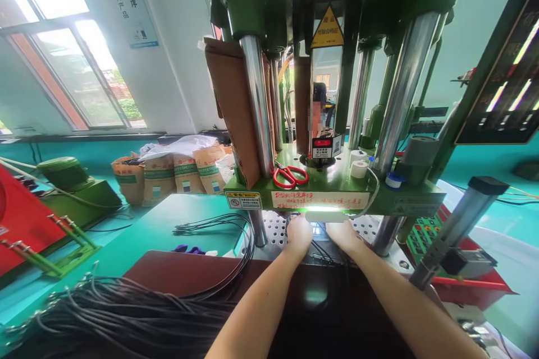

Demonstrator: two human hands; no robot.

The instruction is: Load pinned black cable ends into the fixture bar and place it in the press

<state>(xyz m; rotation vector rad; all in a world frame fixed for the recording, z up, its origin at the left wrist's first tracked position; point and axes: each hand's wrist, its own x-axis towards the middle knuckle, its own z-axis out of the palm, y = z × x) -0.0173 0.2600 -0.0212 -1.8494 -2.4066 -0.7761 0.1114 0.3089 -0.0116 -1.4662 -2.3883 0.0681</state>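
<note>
Both arms reach forward under the green press (pixel 408 202). My left hand (pixel 300 234) is beside the lit metal mould area (pixel 320 231), its fingers hidden beneath the press plate. On the other side of that area is my right hand (pixel 343 234), its fingertips also out of sight. Black cables (pixel 324 253) run out between the two hands toward the dark table edge. A white lamp bar (pixel 326 216) glows just above the hands. What either hand holds, if anything, cannot be made out.
A large bundle of black cables (pixel 138 311) lies at the lower left, with more thin cables (pixel 210 223) on the green table. Red-handled scissors (pixel 290 176) rest on the press ledge. A metal post (pixel 458 230) rises at the right, near a red control box (pixel 475 290).
</note>
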